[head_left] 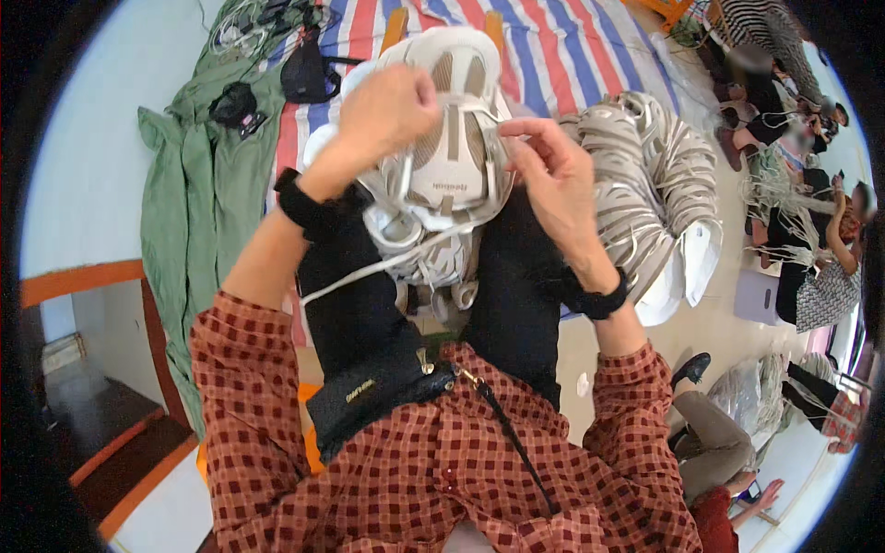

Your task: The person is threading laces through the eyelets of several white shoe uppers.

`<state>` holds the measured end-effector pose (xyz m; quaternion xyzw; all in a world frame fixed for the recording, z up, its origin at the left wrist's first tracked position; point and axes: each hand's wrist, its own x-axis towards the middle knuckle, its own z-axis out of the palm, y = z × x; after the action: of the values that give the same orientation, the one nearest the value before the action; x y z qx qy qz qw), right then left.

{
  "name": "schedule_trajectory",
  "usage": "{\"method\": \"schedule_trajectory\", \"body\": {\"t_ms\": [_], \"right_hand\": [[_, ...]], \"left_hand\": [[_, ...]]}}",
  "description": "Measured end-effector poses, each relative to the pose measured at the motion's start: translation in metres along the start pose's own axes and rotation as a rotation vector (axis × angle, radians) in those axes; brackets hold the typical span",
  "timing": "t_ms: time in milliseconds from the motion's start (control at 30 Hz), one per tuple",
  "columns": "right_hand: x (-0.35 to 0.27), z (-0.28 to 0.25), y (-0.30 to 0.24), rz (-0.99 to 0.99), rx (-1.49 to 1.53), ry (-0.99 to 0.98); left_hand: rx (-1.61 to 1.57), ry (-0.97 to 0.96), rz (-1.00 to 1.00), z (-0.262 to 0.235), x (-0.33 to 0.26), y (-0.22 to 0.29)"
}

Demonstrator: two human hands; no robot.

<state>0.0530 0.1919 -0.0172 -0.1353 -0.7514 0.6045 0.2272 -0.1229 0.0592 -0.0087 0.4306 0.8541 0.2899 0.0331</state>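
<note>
A white and beige sneaker [452, 138] rests sole-away on my lap, over my black trousers. My left hand [383, 115] is closed around its left side near the upper. My right hand [544, 175] pinches a white lace [387, 267] at the shoe's right edge; the lace's loose end trails down across my left thigh. A second white shoe [429, 267] lies under the first between my knees. Both wrists wear black bands. A small black bag [369, 396] hangs at my waist on a strap.
A heap of white and beige shoes [645, 184] lies to my right on a red, white and blue striped sheet [553, 46]. Green cloth [198, 194] and black pouches lie left. Several people sit at the right among bundles of laces; one person's legs [710, 433] are close by.
</note>
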Motion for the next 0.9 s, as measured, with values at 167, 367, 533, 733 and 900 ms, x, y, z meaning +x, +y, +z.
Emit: {"method": "schedule_trajectory", "body": {"t_ms": [167, 367, 533, 733, 900], "right_hand": [[-0.042, 0.019, -0.009, -0.267, -0.128, -0.412], [-0.071, 0.069, -0.004, -0.371, -0.854, -0.796], [-0.072, 0.032, -0.017, -0.263, -0.909, -1.010], [-0.079, -0.104, -0.056, 0.479, -0.023, -0.788], [-0.135, -0.264, 0.004, 0.166, 1.241, 0.338]], "left_hand": [[-0.036, 0.145, 0.011, -0.016, -0.022, -0.013], [-0.048, 0.315, 0.143, -0.002, -0.016, 0.007], [-0.556, -0.096, -0.118, -0.001, -0.034, -0.005], [-2.284, -0.199, -0.128, -0.048, -0.089, -0.065], [-2.285, 0.568, -0.336, -0.132, -0.203, -0.229]]}}
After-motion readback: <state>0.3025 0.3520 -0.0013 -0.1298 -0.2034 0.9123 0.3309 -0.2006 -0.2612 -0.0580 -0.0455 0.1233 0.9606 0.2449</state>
